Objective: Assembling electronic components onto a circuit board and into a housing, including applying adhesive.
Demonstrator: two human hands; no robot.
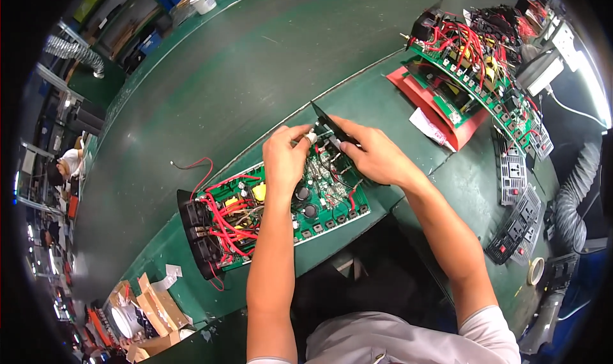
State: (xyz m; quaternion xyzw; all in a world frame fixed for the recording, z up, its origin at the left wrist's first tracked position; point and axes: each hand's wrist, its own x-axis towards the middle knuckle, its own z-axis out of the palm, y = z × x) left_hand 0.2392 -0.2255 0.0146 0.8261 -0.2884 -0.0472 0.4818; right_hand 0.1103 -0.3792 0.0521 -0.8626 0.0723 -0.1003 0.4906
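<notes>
A long green circuit board (315, 231) lies before me on the bench, with red wires, yellow transformers and round black capacitors on it. A black end piece with thick red wires (199, 236) closes its left end. At its right end my right hand (378, 156) grips a dark end panel (324, 117) between thumb and fingers, the panel standing tilted. My left hand (284, 161) is closed in a pinch on a small whitish piece (311, 138) beside that panel; its exact kind is too small to make out. My left forearm hides part of the board.
At the right stand more wired circuit boards (469, 83) over a red tray (415, 92). Several socket panels (513, 169), a tape roll (536, 271) and a ribbed hose (575, 201) lie beyond my right arm. A cardboard box (159, 306) sits lower left; a person (67, 165) works far left.
</notes>
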